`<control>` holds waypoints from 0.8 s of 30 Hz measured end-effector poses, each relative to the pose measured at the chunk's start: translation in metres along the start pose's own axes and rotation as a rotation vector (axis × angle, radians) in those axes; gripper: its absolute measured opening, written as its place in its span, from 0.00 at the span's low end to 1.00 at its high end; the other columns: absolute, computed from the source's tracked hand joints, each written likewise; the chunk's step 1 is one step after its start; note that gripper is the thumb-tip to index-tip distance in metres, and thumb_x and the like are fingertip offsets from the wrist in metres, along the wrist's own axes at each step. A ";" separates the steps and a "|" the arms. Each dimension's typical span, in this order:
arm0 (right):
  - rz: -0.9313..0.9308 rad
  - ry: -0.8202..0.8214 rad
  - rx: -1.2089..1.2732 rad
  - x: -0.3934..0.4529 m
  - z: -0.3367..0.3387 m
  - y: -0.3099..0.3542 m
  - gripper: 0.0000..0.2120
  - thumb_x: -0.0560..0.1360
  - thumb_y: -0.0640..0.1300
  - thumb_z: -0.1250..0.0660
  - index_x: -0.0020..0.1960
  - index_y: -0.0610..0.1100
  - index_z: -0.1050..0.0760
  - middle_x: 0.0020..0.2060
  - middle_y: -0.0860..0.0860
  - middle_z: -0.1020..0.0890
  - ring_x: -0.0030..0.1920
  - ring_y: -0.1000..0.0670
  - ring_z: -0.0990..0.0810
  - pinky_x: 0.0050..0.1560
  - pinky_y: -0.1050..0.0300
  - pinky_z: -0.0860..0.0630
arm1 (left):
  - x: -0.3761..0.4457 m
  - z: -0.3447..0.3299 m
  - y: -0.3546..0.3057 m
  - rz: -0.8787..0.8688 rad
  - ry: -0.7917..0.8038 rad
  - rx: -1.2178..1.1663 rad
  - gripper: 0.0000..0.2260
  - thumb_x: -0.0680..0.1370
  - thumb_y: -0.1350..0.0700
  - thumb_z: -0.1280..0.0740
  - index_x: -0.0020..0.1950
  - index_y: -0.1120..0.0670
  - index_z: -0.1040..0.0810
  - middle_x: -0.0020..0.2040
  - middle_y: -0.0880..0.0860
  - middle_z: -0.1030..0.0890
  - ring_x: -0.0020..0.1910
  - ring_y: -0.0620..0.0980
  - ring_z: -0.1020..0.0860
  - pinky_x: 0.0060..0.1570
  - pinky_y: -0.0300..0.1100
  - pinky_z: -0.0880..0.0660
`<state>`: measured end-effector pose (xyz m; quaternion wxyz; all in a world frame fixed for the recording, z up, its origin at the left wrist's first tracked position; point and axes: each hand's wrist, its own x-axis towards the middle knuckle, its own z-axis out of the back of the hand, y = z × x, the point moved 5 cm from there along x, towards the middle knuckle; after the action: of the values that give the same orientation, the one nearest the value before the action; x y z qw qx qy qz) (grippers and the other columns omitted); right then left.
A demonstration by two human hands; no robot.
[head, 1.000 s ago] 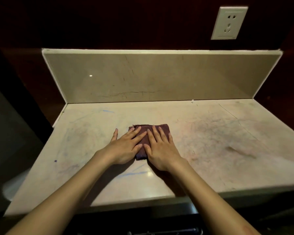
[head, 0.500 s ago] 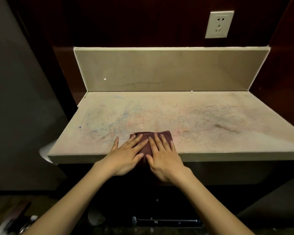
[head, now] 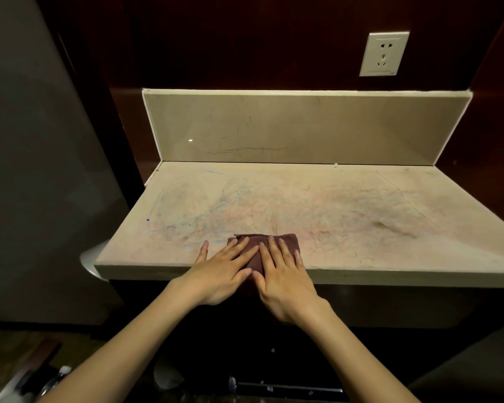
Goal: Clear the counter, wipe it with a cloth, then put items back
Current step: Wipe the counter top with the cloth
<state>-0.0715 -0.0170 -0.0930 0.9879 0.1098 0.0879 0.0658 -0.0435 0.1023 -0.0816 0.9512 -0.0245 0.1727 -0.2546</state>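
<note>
Open counter, walled at the back

The counter [head: 361,222] lies bare behind and to either side of the folded cloth [head: 262,245] at its front edge (both flat hands cover it); the backsplash [head: 303,126] closes the rear, and a dark wall panel [head: 495,141] bounds the right end
</note>
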 end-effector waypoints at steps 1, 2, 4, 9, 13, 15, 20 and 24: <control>-0.003 -0.001 0.001 0.007 0.001 0.000 0.30 0.83 0.55 0.56 0.78 0.43 0.62 0.78 0.46 0.62 0.77 0.48 0.66 0.74 0.49 0.65 | 0.005 0.002 0.003 0.001 0.005 0.006 0.23 0.83 0.45 0.54 0.77 0.42 0.59 0.78 0.44 0.61 0.76 0.43 0.62 0.71 0.60 0.66; -0.006 -0.003 0.002 0.013 0.002 -0.001 0.30 0.83 0.55 0.56 0.78 0.43 0.61 0.78 0.46 0.62 0.77 0.48 0.65 0.74 0.48 0.65 | 0.010 0.004 0.006 -0.001 0.012 0.012 0.23 0.84 0.46 0.54 0.77 0.42 0.59 0.78 0.44 0.62 0.76 0.43 0.62 0.71 0.60 0.65; -0.011 -0.004 0.008 0.025 0.004 -0.002 0.29 0.83 0.54 0.56 0.78 0.43 0.61 0.78 0.47 0.61 0.77 0.48 0.65 0.74 0.48 0.64 | 0.021 0.009 0.013 -0.012 0.033 0.020 0.23 0.84 0.46 0.54 0.77 0.42 0.59 0.78 0.44 0.62 0.77 0.43 0.61 0.71 0.60 0.65; -0.018 -0.021 -0.003 0.058 0.011 -0.004 0.29 0.83 0.54 0.56 0.79 0.43 0.60 0.78 0.46 0.60 0.77 0.47 0.63 0.74 0.47 0.64 | 0.051 0.020 0.031 -0.018 0.050 0.033 0.23 0.84 0.46 0.55 0.77 0.43 0.60 0.78 0.44 0.62 0.77 0.43 0.61 0.71 0.60 0.64; -0.032 -0.013 0.004 0.093 0.018 -0.006 0.29 0.83 0.54 0.56 0.79 0.43 0.60 0.78 0.46 0.60 0.77 0.47 0.64 0.74 0.47 0.64 | 0.077 0.034 0.047 -0.023 0.041 0.040 0.23 0.84 0.47 0.55 0.77 0.43 0.60 0.78 0.45 0.62 0.77 0.44 0.61 0.71 0.60 0.65; -0.038 -0.019 0.011 0.110 0.022 -0.006 0.29 0.83 0.54 0.56 0.79 0.43 0.60 0.78 0.46 0.60 0.77 0.47 0.64 0.74 0.47 0.64 | 0.091 0.041 0.057 -0.033 0.040 0.039 0.23 0.84 0.47 0.56 0.77 0.43 0.60 0.78 0.45 0.62 0.77 0.44 0.61 0.71 0.60 0.65; -0.054 -0.032 0.005 0.158 0.030 -0.007 0.29 0.83 0.54 0.56 0.79 0.43 0.60 0.78 0.46 0.60 0.77 0.47 0.63 0.74 0.47 0.64 | 0.128 0.057 0.086 -0.055 0.031 0.015 0.23 0.84 0.47 0.55 0.77 0.43 0.59 0.78 0.45 0.62 0.77 0.43 0.61 0.72 0.61 0.65; -0.064 -0.028 0.006 0.197 0.037 -0.006 0.29 0.83 0.54 0.56 0.79 0.43 0.60 0.78 0.46 0.60 0.77 0.47 0.63 0.74 0.47 0.64 | 0.158 0.071 0.109 -0.066 0.023 0.006 0.23 0.84 0.47 0.55 0.77 0.43 0.59 0.78 0.44 0.62 0.77 0.43 0.62 0.72 0.61 0.65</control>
<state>0.1287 -0.0010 -0.0906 0.9902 0.1110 0.0779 0.0322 0.1605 0.1169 -0.0797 0.9402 -0.0244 0.1820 -0.2868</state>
